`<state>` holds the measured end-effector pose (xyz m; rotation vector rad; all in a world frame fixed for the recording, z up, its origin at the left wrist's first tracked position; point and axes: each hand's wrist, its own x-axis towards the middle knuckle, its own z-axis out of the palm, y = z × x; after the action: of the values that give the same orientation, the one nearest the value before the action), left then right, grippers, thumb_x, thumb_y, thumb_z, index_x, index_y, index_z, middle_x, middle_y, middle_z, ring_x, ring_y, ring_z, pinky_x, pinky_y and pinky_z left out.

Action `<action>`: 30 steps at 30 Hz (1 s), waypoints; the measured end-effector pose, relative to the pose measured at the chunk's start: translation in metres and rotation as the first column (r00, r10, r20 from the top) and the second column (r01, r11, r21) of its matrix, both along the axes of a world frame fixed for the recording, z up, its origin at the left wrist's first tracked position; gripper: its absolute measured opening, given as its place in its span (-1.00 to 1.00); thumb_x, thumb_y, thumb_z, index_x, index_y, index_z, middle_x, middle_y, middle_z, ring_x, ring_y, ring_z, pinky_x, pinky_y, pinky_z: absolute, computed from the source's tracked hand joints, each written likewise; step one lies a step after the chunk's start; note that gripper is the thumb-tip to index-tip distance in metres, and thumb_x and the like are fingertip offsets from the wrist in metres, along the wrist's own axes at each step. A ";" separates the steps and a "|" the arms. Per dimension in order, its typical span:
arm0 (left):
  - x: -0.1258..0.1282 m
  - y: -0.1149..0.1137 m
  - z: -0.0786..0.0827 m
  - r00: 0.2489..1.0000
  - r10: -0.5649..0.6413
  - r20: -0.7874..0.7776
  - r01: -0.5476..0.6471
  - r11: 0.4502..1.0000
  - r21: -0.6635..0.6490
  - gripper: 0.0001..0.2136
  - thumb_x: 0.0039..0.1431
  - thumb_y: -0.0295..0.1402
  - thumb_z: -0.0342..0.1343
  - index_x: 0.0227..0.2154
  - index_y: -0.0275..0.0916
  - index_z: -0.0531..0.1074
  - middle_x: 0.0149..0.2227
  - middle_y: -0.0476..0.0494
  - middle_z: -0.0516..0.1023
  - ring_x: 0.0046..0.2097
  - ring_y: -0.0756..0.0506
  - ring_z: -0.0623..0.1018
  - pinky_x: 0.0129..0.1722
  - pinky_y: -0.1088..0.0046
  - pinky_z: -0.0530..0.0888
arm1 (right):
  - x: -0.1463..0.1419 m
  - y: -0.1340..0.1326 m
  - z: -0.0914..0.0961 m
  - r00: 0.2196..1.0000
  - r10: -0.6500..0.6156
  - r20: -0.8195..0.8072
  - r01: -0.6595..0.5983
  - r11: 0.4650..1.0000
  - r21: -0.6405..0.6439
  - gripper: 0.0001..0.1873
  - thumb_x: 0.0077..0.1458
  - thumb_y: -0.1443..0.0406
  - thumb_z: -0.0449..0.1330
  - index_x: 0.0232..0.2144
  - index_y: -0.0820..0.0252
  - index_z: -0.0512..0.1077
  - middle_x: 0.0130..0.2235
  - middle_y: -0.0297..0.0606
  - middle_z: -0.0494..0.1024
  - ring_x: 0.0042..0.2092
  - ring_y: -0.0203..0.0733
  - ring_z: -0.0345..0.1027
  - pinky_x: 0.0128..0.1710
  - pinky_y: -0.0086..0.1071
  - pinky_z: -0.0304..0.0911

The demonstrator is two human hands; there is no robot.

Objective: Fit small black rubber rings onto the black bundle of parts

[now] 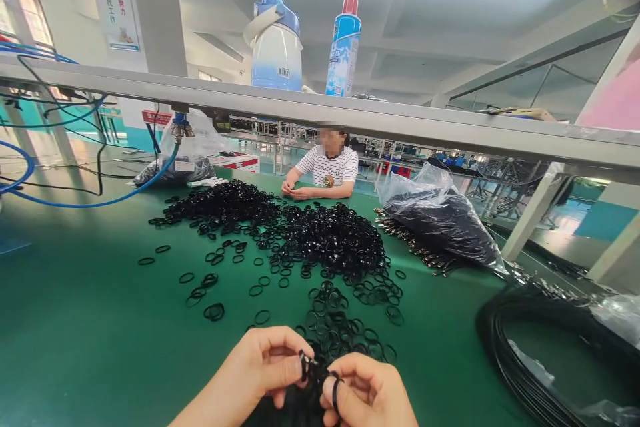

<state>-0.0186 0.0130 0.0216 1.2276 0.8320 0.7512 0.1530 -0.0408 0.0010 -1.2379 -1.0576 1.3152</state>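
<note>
My left hand [267, 367] is closed at the front of the green table, thumb and fingers pinching a small black ring [303, 367] with a shiny spot on it. Close to its right, my right hand [370, 392] is closed too, and a black ring [335, 397] sits at its thumb and fingertips. The fingertips of both hands nearly meet. Just beyond them lie loose black rings [330, 320], which lead back to a large heap of rings [333, 233]. A second heap [225, 203] adjoins it on the left. What lies under my fingers is partly hidden.
A coil of black cable [505, 360] lies at the right, below a clear bag of black parts [440, 213]. A blue hose [100, 203] hangs at the left. Overhead, a shelf [400, 117] bears a jug [277, 47] and a spray can [344, 50]. A person [330, 167] sits opposite.
</note>
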 end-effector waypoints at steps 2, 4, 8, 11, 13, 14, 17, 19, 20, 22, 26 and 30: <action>-0.004 0.001 0.007 0.997 0.070 0.026 -0.068 0.997 -0.039 -0.79 -0.13 -0.24 0.31 -0.48 -0.27 0.50 -0.60 0.00 0.49 -0.55 0.06 0.36 -0.62 0.63 0.23 | 0.004 0.001 0.000 1.000 -0.008 -0.010 0.008 1.000 -0.005 -0.61 -0.29 0.06 0.38 -0.56 0.27 0.43 -0.61 -0.29 0.51 -0.62 -0.33 0.36 -0.67 -0.56 0.13; -0.007 0.001 0.014 0.990 0.131 0.044 -0.128 0.990 -0.057 -0.86 -0.05 -0.31 0.26 -0.48 -0.26 0.47 -0.58 0.04 0.45 -0.53 0.08 0.35 -0.60 0.65 0.22 | 0.007 0.003 -0.001 0.999 -0.020 -0.026 0.020 1.000 -0.010 -0.60 -0.30 0.06 0.39 -0.56 0.27 0.42 -0.61 -0.30 0.50 -0.63 -0.35 0.34 -0.67 -0.57 0.12; -0.003 -0.003 0.016 0.996 0.090 0.004 -0.090 0.995 -0.047 -0.88 -0.05 -0.34 0.23 -0.49 -0.29 0.46 -0.58 0.01 0.47 -0.49 0.04 0.41 -0.61 0.64 0.25 | 0.006 0.006 -0.003 0.999 -0.013 -0.044 0.014 0.999 0.035 -0.57 -0.27 0.04 0.38 -0.52 0.31 0.46 -0.53 -0.24 0.53 -0.55 -0.33 0.37 -0.67 -0.60 0.12; 0.004 -0.006 0.007 0.999 0.035 -0.018 -0.036 0.998 -0.042 -0.77 -0.10 -0.23 0.27 -0.50 -0.32 0.46 -0.58 -0.08 0.54 -0.50 0.00 0.48 -0.63 0.62 0.30 | 0.000 0.005 -0.006 0.998 0.007 -0.062 -0.002 0.997 0.073 -0.49 -0.26 -0.02 0.35 -0.41 0.31 0.49 -0.45 -0.19 0.54 -0.49 -0.28 0.40 -0.65 -0.57 0.17; 0.009 -0.008 0.002 1.000 0.021 -0.022 -0.022 0.999 -0.032 -0.74 -0.13 -0.21 0.28 -0.50 -0.33 0.46 -0.59 -0.10 0.57 -0.53 -0.01 0.50 -0.63 0.60 0.34 | -0.004 0.004 -0.010 0.997 0.013 -0.072 -0.008 0.998 0.057 -0.46 -0.29 -0.02 0.37 -0.37 0.30 0.47 -0.43 -0.18 0.55 -0.47 -0.25 0.41 -0.64 -0.57 0.18; 0.011 -0.009 0.000 0.999 0.019 -0.030 -0.020 0.999 -0.028 -0.76 -0.15 -0.24 0.29 -0.51 -0.33 0.46 -0.60 -0.10 0.57 -0.55 -0.01 0.50 -0.63 0.60 0.35 | -0.006 0.003 -0.012 0.998 0.020 -0.058 -0.017 0.999 0.048 -0.47 -0.30 -0.01 0.38 -0.38 0.30 0.46 -0.44 -0.18 0.56 -0.47 -0.26 0.41 -0.64 -0.57 0.16; 0.015 -0.013 -0.002 0.997 0.030 -0.066 -0.031 0.999 -0.015 -0.83 -0.17 -0.34 0.28 -0.53 -0.32 0.44 -0.64 -0.04 0.55 -0.59 0.00 0.49 -0.67 0.60 0.37 | -0.006 0.004 -0.017 0.998 0.062 0.019 -0.063 0.997 0.035 -0.53 -0.29 0.03 0.38 -0.47 0.31 0.43 -0.53 -0.17 0.56 -0.55 -0.33 0.35 -0.65 -0.59 0.09; 0.016 -0.015 -0.002 0.997 0.032 -0.064 -0.032 0.999 0.002 -0.85 -0.17 -0.36 0.27 -0.54 -0.31 0.45 -0.65 -0.03 0.54 -0.58 0.00 0.49 -0.68 0.62 0.37 | -0.004 0.006 -0.018 0.995 0.086 0.043 -0.088 0.995 0.043 -0.56 -0.26 0.04 0.37 -0.52 0.30 0.39 -0.61 -0.22 0.52 -0.61 -0.38 0.28 -0.66 -0.60 0.08; 0.016 -0.016 -0.002 0.998 0.029 -0.050 -0.029 1.000 0.003 -0.85 -0.16 -0.35 0.28 -0.53 -0.31 0.46 -0.65 -0.03 0.54 -0.58 0.01 0.49 -0.69 0.63 0.36 | -0.002 0.006 -0.018 0.995 0.086 0.044 -0.088 0.995 0.047 -0.57 -0.25 0.05 0.37 -0.53 0.28 0.37 -0.64 -0.25 0.50 -0.62 -0.39 0.27 -0.67 -0.59 0.08; 0.015 -0.015 -0.001 1.000 0.029 -0.009 -0.029 1.000 -0.011 -0.81 -0.18 -0.30 0.30 -0.54 -0.30 0.46 -0.65 -0.03 0.53 -0.58 0.01 0.49 -0.70 0.64 0.36 | 0.002 0.007 -0.017 0.997 0.069 0.031 -0.070 0.996 0.057 -0.59 -0.25 0.07 0.37 -0.54 0.25 0.35 -0.66 -0.33 0.45 -0.63 -0.39 0.26 -0.68 -0.58 0.11; 0.010 -0.009 0.003 0.990 0.132 0.043 -0.128 0.988 -0.081 -0.74 -0.23 -0.22 0.35 -0.55 -0.27 0.45 -0.66 0.04 0.48 -0.62 0.04 0.43 -0.73 0.65 0.33 | 0.008 0.008 -0.011 1.000 0.020 -0.020 -0.019 0.999 0.034 -0.60 -0.28 0.09 0.38 -0.57 0.26 0.34 -0.67 -0.38 0.41 -0.64 -0.39 0.26 -0.68 -0.57 0.15; 0.002 -0.002 0.004 0.965 0.255 0.063 -0.249 0.964 -0.092 -0.74 -0.23 -0.23 0.37 -0.53 -0.26 0.45 -0.60 0.05 0.47 -0.56 0.05 0.41 -0.65 0.63 0.35 | 0.011 0.009 -0.006 0.997 -0.042 -0.061 0.044 0.999 0.026 -0.66 -0.29 0.20 0.39 -0.57 0.27 0.34 -0.66 -0.40 0.40 -0.58 -0.33 0.36 -0.68 -0.59 0.14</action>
<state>-0.0168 0.0109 0.0253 1.0239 0.9601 0.9525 0.1640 -0.0322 -0.0048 -1.1869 -0.9981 1.2934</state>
